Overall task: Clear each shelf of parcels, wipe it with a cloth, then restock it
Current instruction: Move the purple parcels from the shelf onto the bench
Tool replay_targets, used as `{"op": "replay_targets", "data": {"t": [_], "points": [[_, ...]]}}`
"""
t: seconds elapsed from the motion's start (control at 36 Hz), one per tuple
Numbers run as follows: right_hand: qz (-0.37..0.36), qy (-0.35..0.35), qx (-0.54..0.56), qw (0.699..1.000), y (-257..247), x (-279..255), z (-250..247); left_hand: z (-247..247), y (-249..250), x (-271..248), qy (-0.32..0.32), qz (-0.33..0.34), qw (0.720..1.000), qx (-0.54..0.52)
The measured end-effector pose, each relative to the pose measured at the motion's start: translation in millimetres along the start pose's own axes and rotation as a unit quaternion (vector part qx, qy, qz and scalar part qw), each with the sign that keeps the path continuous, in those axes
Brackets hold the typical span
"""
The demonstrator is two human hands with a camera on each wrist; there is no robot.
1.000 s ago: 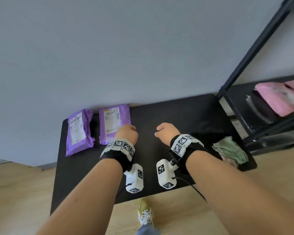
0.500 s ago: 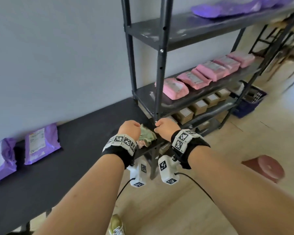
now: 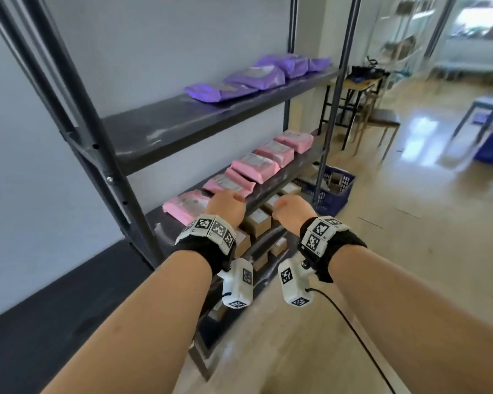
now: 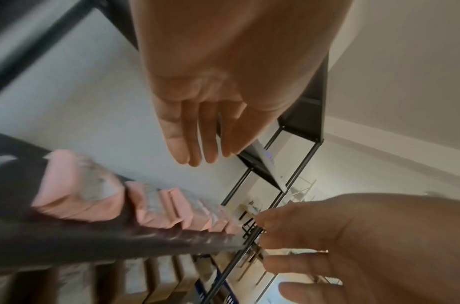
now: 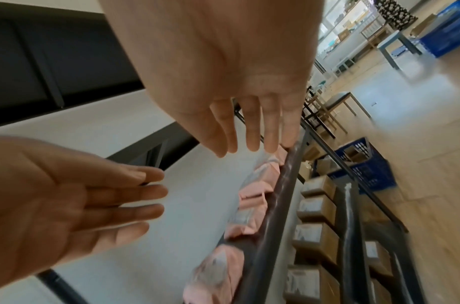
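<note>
A dark metal rack stands before me. Its upper shelf [image 3: 165, 129] carries several purple parcels [image 3: 256, 78] on its far half. The middle shelf [image 3: 168, 226] holds a row of pink parcels [image 3: 254, 166], also seen in the wrist views [image 4: 75, 193] [image 5: 252, 193]. My left hand [image 3: 227, 206] hovers in front of the nearest pink parcels, fingers straight and empty [image 4: 195, 133]. My right hand [image 3: 289, 211] floats beside it, off the shelf's front edge, also flat and empty [image 5: 249, 123]. No cloth is in view.
Cardboard boxes [image 3: 258, 223] fill the lower shelf. A blue crate [image 3: 333, 191] sits on the floor past the rack's far post. The black table [image 3: 54, 294] lies at lower left. Stools and tables stand further back on the right.
The view has swung right from the black table, with its two purple parcels and green cloth, to the rack. Both hands moved along with it and stay empty.
</note>
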State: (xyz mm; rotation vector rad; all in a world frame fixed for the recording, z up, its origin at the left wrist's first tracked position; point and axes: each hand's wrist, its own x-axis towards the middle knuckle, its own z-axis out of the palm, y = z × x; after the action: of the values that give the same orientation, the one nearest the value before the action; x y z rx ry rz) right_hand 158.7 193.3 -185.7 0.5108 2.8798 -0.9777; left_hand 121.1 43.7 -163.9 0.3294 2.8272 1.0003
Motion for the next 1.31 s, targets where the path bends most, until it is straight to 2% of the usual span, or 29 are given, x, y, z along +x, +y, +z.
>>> {"op": "replay_targets", "data": {"t": [0.08, 0.22, 0.31, 0.39, 0.44, 0.47, 0.53, 0.58, 0.64, 0.69, 0.81, 0.89, 0.94, 1.0, 1.14, 1.22, 1.31], "points": [[-0.001, 0.032, 0.021, 0.999, -3, 38, -32, -10, 32, 46, 0.028, 0.026, 0.999, -0.019], [-0.033, 0.068, 0.049, 0.996, -23, 98, -82, -32, 76, 117, 0.082, 0.031, 0.992, -0.096], [-0.056, 0.095, 0.064, 0.992, -39, 129, -107, -49, 96, 154, 0.123, 0.04, 0.986, -0.105], [-0.075, 0.118, 0.08, 0.987, -54, 157, -124, -70, 108, 181, 0.13, 0.045, 0.986, -0.096], [-0.095, 0.125, 0.085, 0.984, -65, 173, -136, -85, 112, 195, 0.113, 0.03, 0.991, -0.071], [-0.109, 0.125, 0.086, 0.982, -72, 181, -142, -94, 115, 200, 0.105, 0.018, 0.994, -0.03], [-0.133, 0.124, 0.081, 0.98, -85, 200, -152, -112, 117, 209, 0.107, 0.035, 0.989, 0.098], [-0.149, 0.113, 0.062, 0.98, -99, 222, -160, -123, 118, 223, 0.089, 0.022, 0.983, 0.162], [-0.156, 0.087, 0.045, 0.983, -112, 242, -166, -130, 122, 230, 0.081, -0.054, 0.986, 0.136], [-0.171, 0.075, 0.022, 0.982, -121, 265, -170, -134, 125, 237, 0.077, -0.088, 0.985, 0.126], [-0.201, 0.012, -0.031, 0.979, -137, 298, -177, -136, 128, 256, 0.118, -0.145, 0.979, 0.082], [-0.225, -0.06, -0.109, 0.966, -149, 320, -179, -133, 129, 269, 0.144, -0.17, 0.974, 0.037], [-0.23, -0.094, -0.114, 0.962, -155, 332, -179, -128, 134, 272, 0.157, -0.18, 0.971, 0.014], [-0.232, -0.093, -0.13, 0.96, -158, 345, -178, -126, 128, 280, 0.141, -0.216, 0.966, -0.014], [-0.262, -0.105, -0.171, 0.944, -161, 361, -182, -120, 106, 306, 0.193, -0.273, 0.93, -0.157], [-0.272, -0.108, -0.184, 0.938, -161, 370, -179, -116, 107, 308, 0.223, -0.271, 0.916, -0.192], [-0.285, -0.118, -0.174, 0.935, -160, 369, -180, -110, 110, 307, 0.223, -0.278, 0.909, -0.215]]}}
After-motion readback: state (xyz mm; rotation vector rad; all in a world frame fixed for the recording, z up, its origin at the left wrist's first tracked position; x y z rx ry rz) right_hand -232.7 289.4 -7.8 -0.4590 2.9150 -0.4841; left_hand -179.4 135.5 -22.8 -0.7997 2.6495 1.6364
